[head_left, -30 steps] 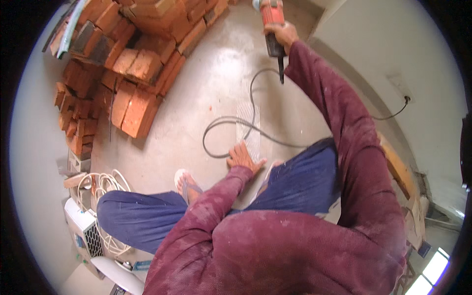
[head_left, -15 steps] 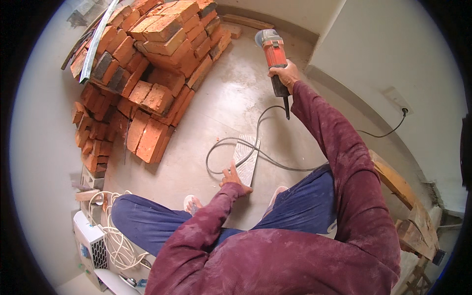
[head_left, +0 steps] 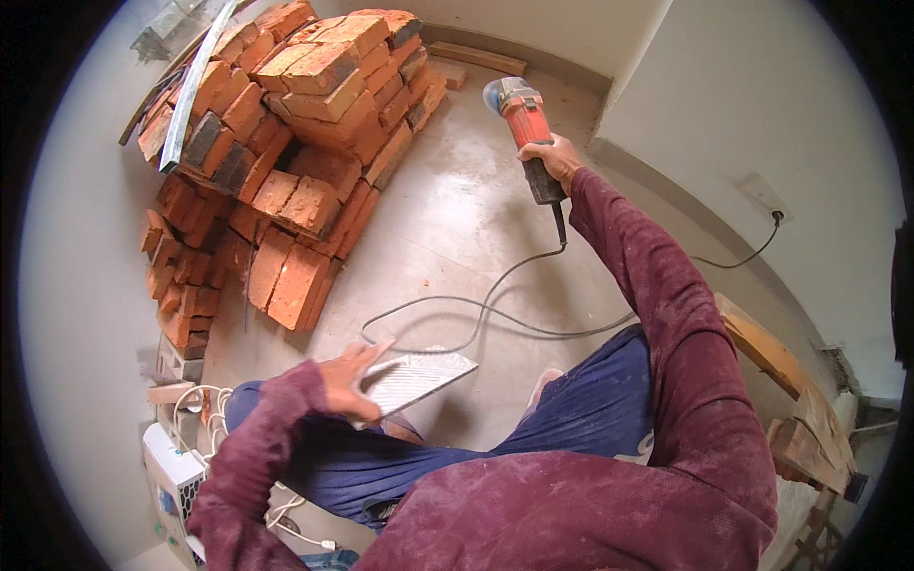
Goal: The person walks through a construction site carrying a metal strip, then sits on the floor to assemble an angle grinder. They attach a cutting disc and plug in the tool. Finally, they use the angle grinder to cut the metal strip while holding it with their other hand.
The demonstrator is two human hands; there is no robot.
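My left hand [head_left: 347, 379] grips the left end of a narrow white tile piece [head_left: 419, 381] with a ridged face turned up. The tile is raised over my lap, its far end pointing right. In my right hand [head_left: 555, 160], held out ahead, is a red and black angle grinder [head_left: 527, 122], its disc end pointing up and to the left. A grey power cord [head_left: 495, 293] hangs from the grinder's handle and loops over the floor, passing just beyond the tile.
Stacked orange bricks [head_left: 314, 105] rise at the far left, a metal strip [head_left: 195, 90] leaning on them. A plug sits in the wall socket [head_left: 776, 217] at right. Near it lie wooden boards [head_left: 762, 347]. A white box-like unit [head_left: 176, 466] and pale cable [head_left: 286, 514] are at lower left.
My left hand has lifted the tile piece off the floor, swinging it left toward my lap. The grinder has shifted slightly left, still in my right hand. The cord's loop has spread leftward.
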